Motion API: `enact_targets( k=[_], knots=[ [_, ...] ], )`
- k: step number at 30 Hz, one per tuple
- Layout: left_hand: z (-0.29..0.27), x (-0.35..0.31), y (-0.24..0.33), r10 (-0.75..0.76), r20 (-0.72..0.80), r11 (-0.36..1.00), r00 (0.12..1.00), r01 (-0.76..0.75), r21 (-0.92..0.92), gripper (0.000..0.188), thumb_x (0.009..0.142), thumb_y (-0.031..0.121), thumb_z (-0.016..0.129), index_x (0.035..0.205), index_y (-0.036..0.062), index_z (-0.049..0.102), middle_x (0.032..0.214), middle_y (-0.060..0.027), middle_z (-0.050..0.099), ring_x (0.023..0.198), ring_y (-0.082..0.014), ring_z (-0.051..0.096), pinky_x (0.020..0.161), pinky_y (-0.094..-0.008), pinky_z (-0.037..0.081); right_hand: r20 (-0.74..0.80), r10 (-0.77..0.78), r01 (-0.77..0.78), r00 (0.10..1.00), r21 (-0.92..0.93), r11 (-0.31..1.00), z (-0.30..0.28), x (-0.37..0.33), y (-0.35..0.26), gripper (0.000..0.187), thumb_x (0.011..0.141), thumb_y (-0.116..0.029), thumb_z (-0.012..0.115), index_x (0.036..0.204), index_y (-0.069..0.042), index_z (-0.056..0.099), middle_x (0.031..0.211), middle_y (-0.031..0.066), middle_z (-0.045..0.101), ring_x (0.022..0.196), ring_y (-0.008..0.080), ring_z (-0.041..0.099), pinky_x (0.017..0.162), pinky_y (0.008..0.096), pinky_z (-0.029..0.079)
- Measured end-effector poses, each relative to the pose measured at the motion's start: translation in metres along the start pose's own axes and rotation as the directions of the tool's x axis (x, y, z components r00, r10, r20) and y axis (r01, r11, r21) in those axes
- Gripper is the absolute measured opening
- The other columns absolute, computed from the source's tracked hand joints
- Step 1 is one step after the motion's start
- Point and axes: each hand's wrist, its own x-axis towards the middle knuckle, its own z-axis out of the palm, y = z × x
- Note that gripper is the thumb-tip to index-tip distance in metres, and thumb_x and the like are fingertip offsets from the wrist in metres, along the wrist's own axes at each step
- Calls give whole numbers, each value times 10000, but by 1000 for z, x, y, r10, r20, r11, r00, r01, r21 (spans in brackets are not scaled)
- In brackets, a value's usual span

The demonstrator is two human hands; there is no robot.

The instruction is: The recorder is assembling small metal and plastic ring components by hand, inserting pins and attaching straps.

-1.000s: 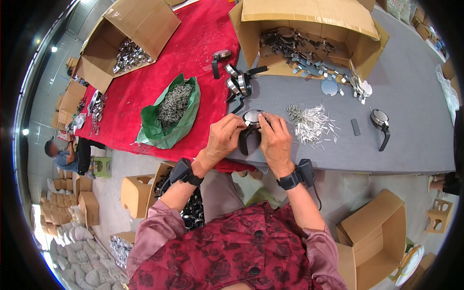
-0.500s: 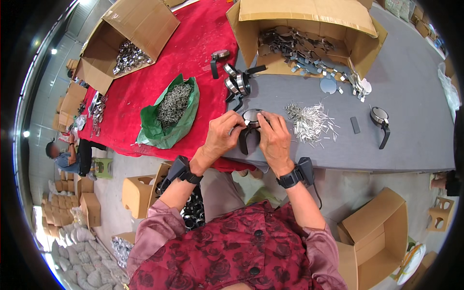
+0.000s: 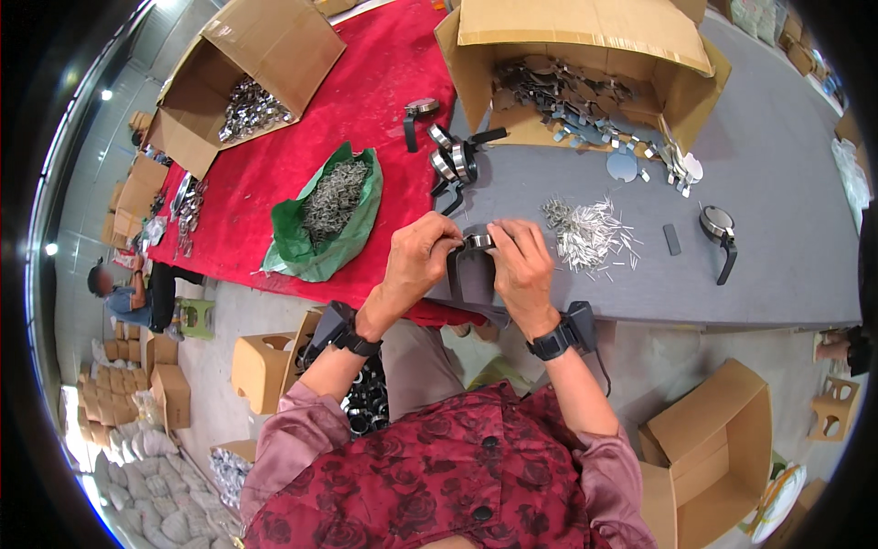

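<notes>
Between my two hands, at the near edge of the grey cloth, is a small round metal piece with a black handle (image 3: 479, 242). It is tilted so its shiny rim faces me, and the handle hangs toward me. My left hand (image 3: 419, 258) pinches at its left side, near the handle's joint. The fingers of my right hand (image 3: 524, 268) close on the metal rim from the right. Whether a pin sits in my left fingertips is too small to tell. Several similar handled pieces (image 3: 450, 165) lie stacked beyond my hands, and another handled piece (image 3: 717, 222) rests at the right.
Thin silvery pins (image 3: 590, 235) are heaped right of my hands, beside a dark flat bar (image 3: 672, 239). A green bag (image 3: 285, 226) holds small metal springs or clips. Flat metal discs spill from a cardboard box (image 3: 585, 23) at the back. Another box (image 3: 274, 46) with metal parts stands far left.
The handled piece has tipped, so its flat round top no longer faces up and its rim shows. Both hands have stayed on it, nearly in place.
</notes>
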Motion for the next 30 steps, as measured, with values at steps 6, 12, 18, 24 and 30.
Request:
enact_targets(
  k=[6, 12, 18, 24, 30],
  knots=[
    [-43, -30, 63, -137, 121, 991, 983, 136, 14, 133, 810, -99, 702, 918, -21, 694, 872, -123, 721, 787, -250, 733, 697, -331, 572, 74, -92, 87, 993, 69, 994, -37, -8, -39, 346, 764, 84, 736, 1104, 19, 722, 1038, 154, 683, 970, 351, 664, 782, 429, 568],
    [-57, -81, 96, -160, 180, 977, 971, 182, -113, 152, 838, -99, 716, 960, -13, 690, 916, -131, 727, 823, -269, 742, 721, -348, 585, 105, -136, 127, 985, 87, 988, -58, -46, -71, 367, 663, 86, 701, 1018, 5, 741, 926, 123, 674, 846, 326, 669, 660, 405, 554],
    [-49, -124, 102, -212, 176, 968, 961, 232, -100, 148, 839, -91, 725, 958, -16, 678, 915, -136, 718, 842, -292, 735, 745, -358, 581, 91, -70, 56, 993, 144, 988, -54, -85, -84, 424, 622, 124, 653, 1019, 15, 755, 904, 124, 659, 823, 310, 664, 652, 397, 543],
    [-40, -142, 110, -269, 172, 946, 948, 294, -139, 140, 840, -99, 716, 956, -31, 676, 926, -134, 723, 838, -275, 739, 740, -344, 582, 165, -18, 15, 986, 16, 1000, -59, -105, -92, 565, 680, 165, 660, 1210, -8, 753, 952, 133, 632, 833, 309, 646, 677, 409, 538],
    [-37, -149, 115, -375, 191, 895, 907, 408, -182, 116, 844, -99, 718, 941, -46, 681, 930, -125, 729, 836, -231, 745, 746, -324, 596, 225, -7, 12, 974, -24, 1000, -64, -113, -95, 594, 723, 150, 667, 1296, -3, 709, 1007, 152, 626, 878, 328, 651, 711, 424, 554]
  ],
)
